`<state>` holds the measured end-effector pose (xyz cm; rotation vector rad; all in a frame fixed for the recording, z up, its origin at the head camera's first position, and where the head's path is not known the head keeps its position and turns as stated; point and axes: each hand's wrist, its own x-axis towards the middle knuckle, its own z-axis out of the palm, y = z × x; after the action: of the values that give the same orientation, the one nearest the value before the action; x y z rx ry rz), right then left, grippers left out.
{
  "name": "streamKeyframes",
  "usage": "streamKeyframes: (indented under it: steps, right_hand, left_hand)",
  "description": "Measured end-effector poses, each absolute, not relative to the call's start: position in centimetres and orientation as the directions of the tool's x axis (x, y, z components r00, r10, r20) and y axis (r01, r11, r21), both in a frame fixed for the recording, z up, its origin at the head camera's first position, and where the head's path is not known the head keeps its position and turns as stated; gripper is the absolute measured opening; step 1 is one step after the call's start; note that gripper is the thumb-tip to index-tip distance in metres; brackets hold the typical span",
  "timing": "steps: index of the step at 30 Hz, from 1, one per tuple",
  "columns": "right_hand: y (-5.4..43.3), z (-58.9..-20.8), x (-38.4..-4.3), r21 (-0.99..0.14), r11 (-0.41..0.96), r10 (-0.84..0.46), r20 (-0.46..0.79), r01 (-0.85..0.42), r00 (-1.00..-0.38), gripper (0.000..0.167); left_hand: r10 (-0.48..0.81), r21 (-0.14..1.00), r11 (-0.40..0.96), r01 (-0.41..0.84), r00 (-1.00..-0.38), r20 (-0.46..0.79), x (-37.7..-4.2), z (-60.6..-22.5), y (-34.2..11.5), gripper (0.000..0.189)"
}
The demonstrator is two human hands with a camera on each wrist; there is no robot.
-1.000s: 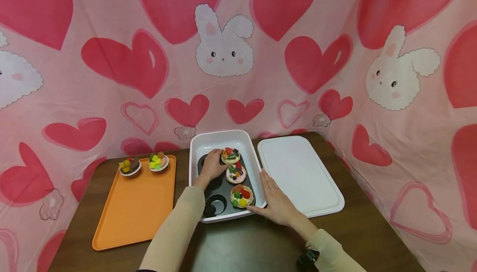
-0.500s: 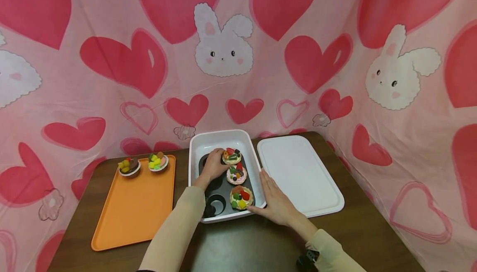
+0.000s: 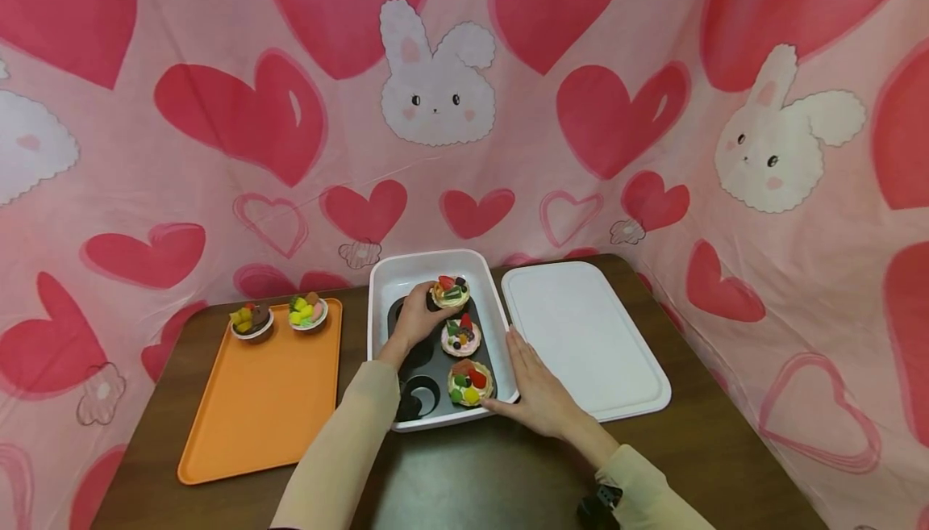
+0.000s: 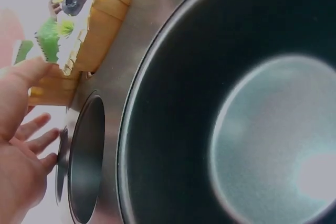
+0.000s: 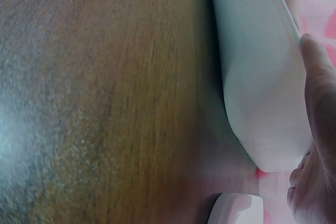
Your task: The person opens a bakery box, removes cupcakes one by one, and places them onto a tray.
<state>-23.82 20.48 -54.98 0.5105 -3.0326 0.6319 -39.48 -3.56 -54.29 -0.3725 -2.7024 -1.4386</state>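
My left hand (image 3: 418, 322) pinches a fruit tart (image 3: 451, 293) topped with strawberry and green slices, at the far right cup of a dark muffin pan (image 3: 435, 373). The pan lies inside a deep white tray (image 3: 385, 273). In the left wrist view the thumb is by the held tart's pastry wall (image 4: 51, 92). Nearer along the pan's right row sit a pink-creamed tart (image 3: 460, 339) and another with red, green and yellow fruit (image 3: 470, 383). My right hand (image 3: 540, 395) rests at the tray's front right corner, fingers straight along the right side, thumb at the front rim.
An orange tray (image 3: 268, 401) lies to the left, bearing a dark-filled cupcake (image 3: 252, 323) and a cupcake with yellow pieces (image 3: 308, 314) at its far end. To the right a white lid-like board (image 3: 584, 340) lies on the brown table (image 3: 479, 482). A pink heart-print cloth (image 3: 530, 151) hangs behind.
The far tart has risen slightly and shifted away from the pink-creamed tart, with my left thumb now showing below it. My right hand has stayed at the tray corner.
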Motion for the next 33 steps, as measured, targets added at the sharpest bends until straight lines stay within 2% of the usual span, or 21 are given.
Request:
streamKeyframes:
  steps: [7, 17, 28, 33]
  right_hand:
    - [20.58, -55.0, -23.9, -0.385, 0.869, -0.312, 0.062, -0.311, -0.948, 0.125]
    - [20.61, -55.12, -23.92, -0.397, 0.863, -0.312, 0.07, -0.313, -0.948, 0.125]
    - [20.56, -55.11, -23.88, -0.398, 0.867, -0.302, 0.058, -0.3, -0.951, 0.126]
    - [20.5, -55.0, -23.81, -0.399, 0.866, -0.302, 0.066, -0.302, -0.951, 0.126]
  left_hand:
    - [0.117, 0.847, 0.488, 0.212, -0.977, 0.178, -39.71, -54.13, -3.45, 0.07]
    - [0.024, 0.946, 0.291, 0.144, -0.989, 0.143, -39.58, -53.74, -3.5, 0.071]
    - [0.04, 0.993, 0.111, 0.029, -0.999, 0.025, -39.72, -53.51, -3.89, 0.075]
    - [0.06, 0.995, 0.085, 0.05, -0.997, 0.045, -39.73, -53.51, -3.84, 0.08]
